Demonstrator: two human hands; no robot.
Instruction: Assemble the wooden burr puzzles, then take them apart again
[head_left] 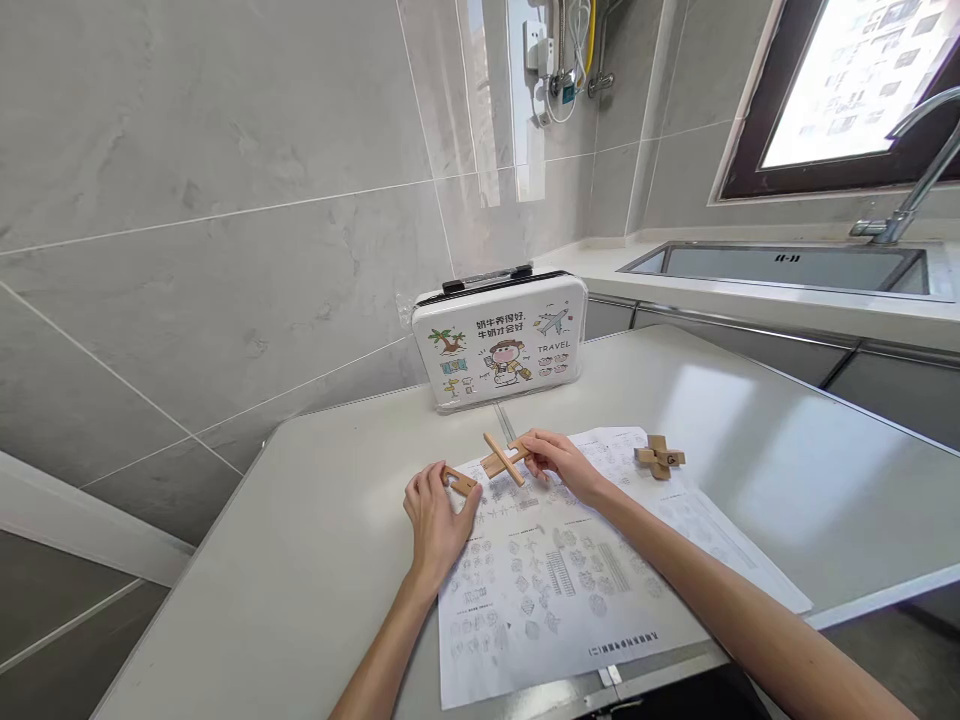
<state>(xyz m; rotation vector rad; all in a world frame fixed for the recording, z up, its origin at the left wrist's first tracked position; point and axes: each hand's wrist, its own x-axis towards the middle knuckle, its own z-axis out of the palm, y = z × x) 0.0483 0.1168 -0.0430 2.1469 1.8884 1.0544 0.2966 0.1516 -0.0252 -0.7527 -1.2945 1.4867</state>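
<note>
My left hand (437, 515) has its thumb and fingers closed round a short notched wooden puzzle piece (459, 482) at the left edge of the printed sheet. Just to the right, my right hand (551, 458) pinches the end of a flat wooden piece with a cut-out (493, 464). A slim wooden stick (504, 460) crosses that piece at an angle; whether it is slotted in or only lies across it, I cannot tell. Under both hands spreads the white instruction sheet (555, 630), covered with small line drawings. An assembled wooden cross puzzle (660, 457) sits at the sheet's right edge.
Behind the sheet a white cartoon-printed case (501, 345) stands upright against the tiled wall (225, 200). The light-coloured table (300, 580) extends to both sides. A counter with a sink (780, 270) and a tap (911, 190) is at the right.
</note>
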